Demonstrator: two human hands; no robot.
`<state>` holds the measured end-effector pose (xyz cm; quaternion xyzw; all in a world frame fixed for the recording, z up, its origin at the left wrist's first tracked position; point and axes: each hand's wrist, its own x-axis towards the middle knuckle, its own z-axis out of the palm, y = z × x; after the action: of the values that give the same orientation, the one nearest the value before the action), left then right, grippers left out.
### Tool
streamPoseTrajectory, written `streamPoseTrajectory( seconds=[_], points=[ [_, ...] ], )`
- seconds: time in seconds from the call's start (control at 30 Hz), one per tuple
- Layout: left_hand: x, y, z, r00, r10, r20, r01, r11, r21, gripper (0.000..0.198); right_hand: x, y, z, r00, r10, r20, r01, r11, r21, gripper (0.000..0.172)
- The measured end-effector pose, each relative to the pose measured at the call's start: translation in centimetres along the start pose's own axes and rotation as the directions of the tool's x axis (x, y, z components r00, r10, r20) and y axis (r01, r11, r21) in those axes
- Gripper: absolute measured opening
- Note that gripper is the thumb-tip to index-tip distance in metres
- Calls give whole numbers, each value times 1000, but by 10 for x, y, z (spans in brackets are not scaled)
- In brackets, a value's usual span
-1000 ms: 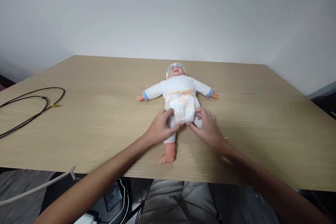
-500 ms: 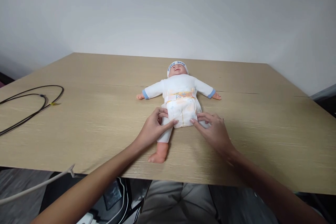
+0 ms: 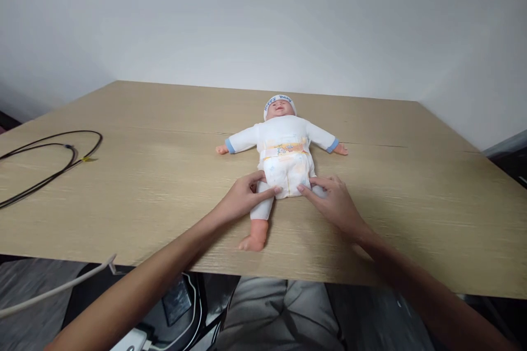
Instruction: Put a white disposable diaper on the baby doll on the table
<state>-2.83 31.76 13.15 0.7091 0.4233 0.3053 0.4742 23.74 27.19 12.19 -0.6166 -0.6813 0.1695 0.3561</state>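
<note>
A baby doll (image 3: 282, 129) in a white suit with blue cuffs and a white lettered cap lies on its back, arms spread. Around its waist and hips is a white diaper (image 3: 288, 170) with an orange printed band. My left hand (image 3: 249, 193) pinches the diaper's left leg edge between thumb and fingers. On the opposite edge, my right hand (image 3: 329, 194) does the same, its thumb on the diaper front. One doll foot (image 3: 256, 236) points toward me; the other leg is mostly hidden by my right hand.
The doll lies on a wide wooden table (image 3: 164, 175) against a pale wall. A loop of black cable (image 3: 61, 175) rests at the left. By the near left edge a white cable (image 3: 61, 288) sticks up. Below sit a dark chair and a white plug.
The doll's visible leg and foot have shifted slightly to the right, and the view has moved a little. Both hands keep their pinch on the diaper edges.
</note>
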Motion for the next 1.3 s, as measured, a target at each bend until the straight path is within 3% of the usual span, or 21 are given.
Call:
streamPoseTrajectory(
  seconds=[0.17, 0.27, 0.37, 0.47, 0.53, 0.73, 0.87, 1.07, 1.13, 1.23, 1.3],
  points=[
    [14, 0, -7, 995, -63, 80, 79, 973, -217, 49, 4, -2, 1, 991, 94, 95, -106, 986, 126, 45],
    [17, 0, -12, 991, -53, 124, 83, 963, -256, 44, 4, -5, 4, 992, 79, 97, -89, 991, 103, 42],
    [15, 1, -12, 997, 11, 78, -11, 1000, -2, 45, 5, -12, 7, 991, 6, 136, 1, 999, -54, 33],
    [14, -1, -6, 996, 83, -24, -72, 951, 299, 51, 8, -16, 9, 987, -14, 163, 41, 986, -162, 30],
    [16, -4, -4, 993, 104, -64, -76, 936, 344, 49, 12, -14, 10, 983, -21, 181, 48, 989, -143, 28],
    [22, -8, -12, 993, 113, 40, -118, 982, 148, 26, 16, -3, 8, 978, -27, 206, 7, 995, 99, 28],
    [21, -10, -18, 988, 105, 114, -103, 994, -23, 35, 12, -1, 4, 983, -16, 183, -18, 983, 180, 32],
    [19, -21, -29, 973, 40, 229, 21, 965, -260, 39, 11, 1, -1, 977, 44, 207, -79, 983, 165, 42],
    [20, -22, -31, 968, 55, 243, 13, 963, -268, 38, 13, 2, 1, 974, 17, 226, -92, 942, 322, 39],
    [20, -22, -28, 972, 84, 218, -20, 960, -278, 42, 15, 3, 8, 969, -10, 246, -145, 782, 606, 47],
    [20, -22, -26, 978, 111, 175, -59, 958, -281, 47, 15, 5, 11, 974, -5, 228, -146, 754, 641, 49]
  ],
)
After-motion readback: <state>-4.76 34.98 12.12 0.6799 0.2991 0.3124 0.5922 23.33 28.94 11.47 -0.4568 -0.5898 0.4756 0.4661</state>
